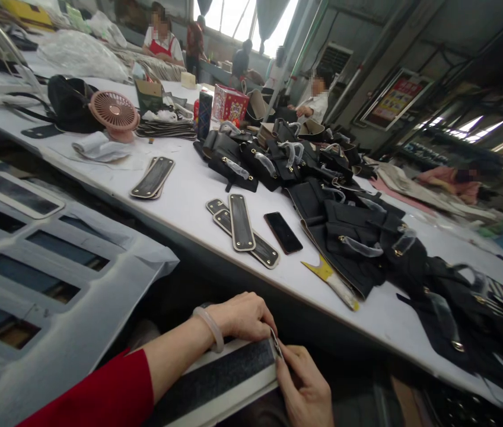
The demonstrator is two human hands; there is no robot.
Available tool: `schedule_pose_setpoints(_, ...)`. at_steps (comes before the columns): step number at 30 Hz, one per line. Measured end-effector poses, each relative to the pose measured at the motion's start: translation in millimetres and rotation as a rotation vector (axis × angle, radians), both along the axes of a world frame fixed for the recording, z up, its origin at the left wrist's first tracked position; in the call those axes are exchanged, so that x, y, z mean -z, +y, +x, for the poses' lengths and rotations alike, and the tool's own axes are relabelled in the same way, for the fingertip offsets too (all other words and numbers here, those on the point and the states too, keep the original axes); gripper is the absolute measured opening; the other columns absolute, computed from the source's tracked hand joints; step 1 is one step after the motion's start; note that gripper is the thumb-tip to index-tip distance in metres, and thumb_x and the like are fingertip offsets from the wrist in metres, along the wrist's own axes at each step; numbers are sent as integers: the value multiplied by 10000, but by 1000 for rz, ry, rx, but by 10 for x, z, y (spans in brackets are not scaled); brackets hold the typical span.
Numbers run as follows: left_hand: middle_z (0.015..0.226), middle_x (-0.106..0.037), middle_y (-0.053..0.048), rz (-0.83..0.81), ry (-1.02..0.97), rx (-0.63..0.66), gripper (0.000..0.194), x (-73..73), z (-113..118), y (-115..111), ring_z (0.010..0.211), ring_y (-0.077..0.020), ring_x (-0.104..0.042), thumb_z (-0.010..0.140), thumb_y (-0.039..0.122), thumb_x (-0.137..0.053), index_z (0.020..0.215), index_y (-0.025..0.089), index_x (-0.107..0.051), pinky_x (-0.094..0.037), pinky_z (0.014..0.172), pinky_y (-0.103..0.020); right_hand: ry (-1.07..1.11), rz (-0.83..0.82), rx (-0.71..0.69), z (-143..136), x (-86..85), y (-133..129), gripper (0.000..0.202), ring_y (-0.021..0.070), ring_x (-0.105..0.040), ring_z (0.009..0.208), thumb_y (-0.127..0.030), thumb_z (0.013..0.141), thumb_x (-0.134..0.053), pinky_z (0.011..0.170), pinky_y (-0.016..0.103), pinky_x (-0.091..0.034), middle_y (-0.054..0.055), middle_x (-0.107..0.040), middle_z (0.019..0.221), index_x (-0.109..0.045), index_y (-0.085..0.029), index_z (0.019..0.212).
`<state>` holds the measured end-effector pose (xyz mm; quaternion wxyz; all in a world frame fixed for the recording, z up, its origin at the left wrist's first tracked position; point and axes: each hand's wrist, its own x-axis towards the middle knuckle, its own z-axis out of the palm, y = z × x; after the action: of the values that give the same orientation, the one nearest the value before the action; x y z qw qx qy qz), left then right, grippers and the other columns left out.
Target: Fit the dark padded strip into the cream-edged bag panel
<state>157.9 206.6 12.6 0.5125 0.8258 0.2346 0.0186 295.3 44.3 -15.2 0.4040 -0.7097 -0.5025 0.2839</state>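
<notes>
While other people sit at the far end of the room, the person at the near edge of the white table works below its rim, over the lap. Left hand, wearing a pale bangle above a red sleeve, is curled and presses down on the end of a long dark panel with a pale border. Right hand meets it at that same end, fingers bent and pinching the panel's corner, where a small metal piece shows; I cannot tell what that piece is.

On the table, from the left: one pink desk fan near the far edge, then a stack of dark padded strips lying alone. Three more such strips lie overlapping near the front edge, with one black phone just beside them. To the right, a heap of black bag parts spreads toward the right corner, too tangled to count.
</notes>
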Motion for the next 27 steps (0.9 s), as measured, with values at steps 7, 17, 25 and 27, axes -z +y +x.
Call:
schedule_pose_setpoints(7,961,-787,-58,24,-6,27,418,-10,-14,-7,935,-226,-720,705,166,-501,1012,235,-776,-538,843,-285,-45,15,-6,5,33,-54,275,178,-598,724,-420,890,-629,639,237,-472,67,-617,852,-764,-230,1037)
schedule_pose_setpoints(17,889,-794,7,5,17,17,315,35,25,20,896,-194,-717,697,245,-566,912,300,-790,-522,827,-261,-102,85,-89,-39,-58,-56,263,180,-613,746,-357,917,-598,678,240,-480,73,-609,857,-750,-234,1093)
schedule_pose_setpoints(25,880,-791,-14,10,50,-12,347,4,8,2,879,-203,-707,683,254,-555,940,282,-787,-517,775,-265,459,-291,-45,223,-136,269,421,119,-410,609,-503,748,-769,585,247,-328,-13,-489,608,-586,-160,585)
schedule_pose_setpoints(27,868,-789,-23,16,50,-18,361,-11,-1,-3,853,-210,-704,687,260,-546,955,277,-786,-516,762,-273,625,-389,-62,265,-94,346,447,97,-379,578,-509,687,-810,568,235,-309,-48,-458,604,-515,-176,646)
